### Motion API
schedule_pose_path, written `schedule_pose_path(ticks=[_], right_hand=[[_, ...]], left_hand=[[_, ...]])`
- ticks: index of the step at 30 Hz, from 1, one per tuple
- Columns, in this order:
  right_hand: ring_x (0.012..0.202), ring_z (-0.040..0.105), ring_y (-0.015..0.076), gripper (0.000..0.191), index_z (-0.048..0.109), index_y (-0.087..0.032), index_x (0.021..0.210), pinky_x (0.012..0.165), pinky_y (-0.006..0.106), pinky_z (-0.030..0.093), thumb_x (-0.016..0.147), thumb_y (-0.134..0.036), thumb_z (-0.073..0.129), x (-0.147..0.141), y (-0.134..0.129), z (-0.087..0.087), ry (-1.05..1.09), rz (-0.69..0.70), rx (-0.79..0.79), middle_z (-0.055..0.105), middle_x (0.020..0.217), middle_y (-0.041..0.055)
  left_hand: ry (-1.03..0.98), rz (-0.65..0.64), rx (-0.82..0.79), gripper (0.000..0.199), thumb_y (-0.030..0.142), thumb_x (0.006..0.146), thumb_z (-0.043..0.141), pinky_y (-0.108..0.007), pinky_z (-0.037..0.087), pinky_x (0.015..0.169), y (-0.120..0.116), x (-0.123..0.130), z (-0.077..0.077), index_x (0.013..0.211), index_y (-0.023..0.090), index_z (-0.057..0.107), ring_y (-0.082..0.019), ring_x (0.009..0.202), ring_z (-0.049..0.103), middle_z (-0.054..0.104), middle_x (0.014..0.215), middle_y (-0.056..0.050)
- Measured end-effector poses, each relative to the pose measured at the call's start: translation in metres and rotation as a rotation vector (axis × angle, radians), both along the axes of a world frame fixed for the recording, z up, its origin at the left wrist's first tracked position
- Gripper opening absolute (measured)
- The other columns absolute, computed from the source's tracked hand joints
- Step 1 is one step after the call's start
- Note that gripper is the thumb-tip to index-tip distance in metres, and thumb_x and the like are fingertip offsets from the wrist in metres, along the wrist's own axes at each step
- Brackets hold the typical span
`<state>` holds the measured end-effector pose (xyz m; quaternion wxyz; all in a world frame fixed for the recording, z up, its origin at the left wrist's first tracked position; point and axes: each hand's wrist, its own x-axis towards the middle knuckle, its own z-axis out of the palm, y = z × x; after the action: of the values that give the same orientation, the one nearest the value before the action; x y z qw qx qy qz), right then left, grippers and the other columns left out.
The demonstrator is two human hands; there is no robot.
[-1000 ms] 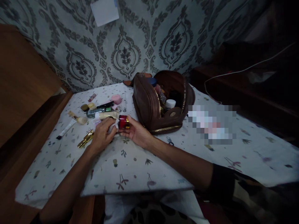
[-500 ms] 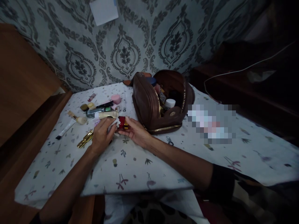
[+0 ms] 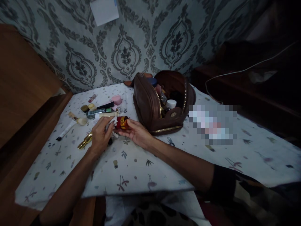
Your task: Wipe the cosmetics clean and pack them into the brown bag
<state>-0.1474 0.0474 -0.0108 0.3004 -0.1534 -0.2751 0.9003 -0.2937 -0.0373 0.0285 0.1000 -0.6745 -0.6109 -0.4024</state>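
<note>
My right hand (image 3: 138, 134) grips a red bottle with a gold band (image 3: 121, 122), its fingers and thumb around the banded end. A crumpled white wipe (image 3: 113, 121) is bunched in my left hand (image 3: 101, 133), whose closed fingers press it against the bottle's other end. Close behind the hands lies a cream-coloured tube (image 3: 103, 115), partly covered by my left fingers. A shiny gold bottle (image 3: 85, 141) rests just left of my left hand. Right of the hands stands an open brown cosmetic bag (image 3: 150, 110) holding a white-capped bottle (image 3: 171, 104) and other items.
Left on the patterned tablecloth (image 3: 131, 175) lie a green tube (image 3: 96, 112), a pink jar (image 3: 117, 99), a makeup brush (image 3: 78, 119), a white tube with a black cap (image 3: 66, 130) and other cosmetics. A pixelated item (image 3: 213, 125) lies right of the bag. Wood panelling (image 3: 23, 81) borders the left.
The red bottle has turned and shifted slightly left, showing more of its gold band and end. My left hand with the wipe has moved a little left and down.
</note>
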Motion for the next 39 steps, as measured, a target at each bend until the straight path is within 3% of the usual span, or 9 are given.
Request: schedule_pose_path(ticks=[5, 12, 17, 21, 24, 27, 30, 34, 39], right_hand=[[0.076, 0.072, 0.0146, 0.026, 0.07, -0.013, 0.088, 0.072, 0.024, 0.059, 0.082, -0.037, 0.076, 0.0, 0.0, 0.001, -0.066, 0.018, 0.059, 0.075, 0.087, 0.0074], [0.077, 0.072, 0.0139, 0.037, 0.062, -0.016, 0.09, 0.065, 0.021, 0.059, 0.068, -0.031, 0.088, 0.002, -0.001, 0.004, -0.058, -0.011, 0.058, 0.073, 0.089, 0.0025], [0.078, 0.07, 0.0132, 0.043, 0.056, -0.018, 0.086, 0.069, 0.027, 0.062, 0.061, -0.027, 0.09, 0.001, -0.002, 0.002, -0.083, -0.03, 0.073, 0.069, 0.087, -0.001], [0.086, 0.068, 0.0127, 0.042, 0.061, -0.019, 0.098, 0.08, 0.028, 0.061, 0.064, -0.02, 0.086, 0.002, -0.004, 0.005, -0.031, -0.002, 0.106, 0.069, 0.093, -0.0001], [0.095, 0.067, 0.0132, 0.056, 0.062, -0.022, 0.11, 0.091, 0.027, 0.056, 0.059, -0.012, 0.084, 0.001, -0.006, 0.004, -0.002, 0.01, 0.142, 0.069, 0.102, -0.0005], [0.099, 0.066, 0.0145, 0.069, 0.06, -0.024, 0.119, 0.097, 0.029, 0.052, 0.056, -0.009, 0.084, 0.0, -0.005, 0.0, -0.059, -0.008, 0.238, 0.07, 0.104, -0.0009], [0.101, 0.066, 0.0172, 0.071, 0.059, -0.024, 0.123, 0.098, 0.033, 0.052, 0.057, -0.014, 0.084, -0.001, -0.003, -0.005, -0.115, -0.032, 0.388, 0.069, 0.109, -0.0001], [0.104, 0.063, 0.0202, 0.066, 0.06, -0.022, 0.121, 0.097, 0.034, 0.051, 0.06, -0.019, 0.083, 0.001, -0.003, -0.007, -0.192, -0.064, 0.62, 0.068, 0.11, 0.0012], [0.09, 0.06, 0.0187, 0.047, 0.062, -0.02, 0.106, 0.083, 0.031, 0.051, 0.063, -0.022, 0.08, 0.004, -0.006, -0.007, -0.375, -0.101, 0.858, 0.064, 0.092, -0.0003]], left_hand=[[-0.001, -0.007, -0.032, 0.022, 0.023, 0.096, 0.051, -0.029, 0.05, 0.082, 0.0, 0.001, -0.001, 0.11, 0.017, 0.067, -0.018, 0.091, 0.063, 0.069, 0.098, -0.006], [-0.023, -0.038, -0.029, 0.022, 0.023, 0.096, 0.051, -0.031, 0.051, 0.084, 0.0, 0.003, -0.001, 0.108, 0.018, 0.068, -0.018, 0.093, 0.065, 0.071, 0.099, -0.006], [-0.019, -0.067, 0.006, 0.021, 0.022, 0.097, 0.051, -0.032, 0.052, 0.085, -0.001, 0.006, 0.0, 0.107, 0.018, 0.069, -0.018, 0.093, 0.066, 0.071, 0.098, -0.007], [0.007, -0.066, 0.013, 0.022, 0.025, 0.096, 0.053, -0.034, 0.052, 0.088, -0.001, 0.005, -0.001, 0.11, 0.02, 0.07, -0.019, 0.097, 0.065, 0.07, 0.102, -0.007], [0.024, -0.034, -0.031, 0.024, 0.027, 0.097, 0.053, -0.037, 0.051, 0.092, 0.002, 0.002, -0.003, 0.112, 0.021, 0.07, -0.021, 0.102, 0.063, 0.067, 0.107, -0.007], [0.025, -0.016, -0.064, 0.025, 0.027, 0.097, 0.051, -0.038, 0.051, 0.093, 0.003, -0.001, -0.004, 0.113, 0.02, 0.069, -0.021, 0.104, 0.062, 0.065, 0.109, -0.008], [0.04, -0.022, -0.068, 0.027, 0.027, 0.098, 0.049, -0.037, 0.051, 0.093, 0.003, 0.0, -0.005, 0.115, 0.02, 0.068, -0.021, 0.104, 0.062, 0.065, 0.109, -0.008], [0.058, -0.046, -0.049, 0.027, 0.026, 0.099, 0.047, -0.036, 0.051, 0.093, 0.002, 0.002, -0.007, 0.116, 0.02, 0.067, -0.02, 0.103, 0.062, 0.067, 0.107, -0.007], [0.087, -0.085, -0.062, 0.028, 0.025, 0.099, 0.046, -0.037, 0.051, 0.092, 0.002, 0.004, -0.007, 0.116, 0.02, 0.068, -0.021, 0.101, 0.062, 0.068, 0.105, -0.008]])
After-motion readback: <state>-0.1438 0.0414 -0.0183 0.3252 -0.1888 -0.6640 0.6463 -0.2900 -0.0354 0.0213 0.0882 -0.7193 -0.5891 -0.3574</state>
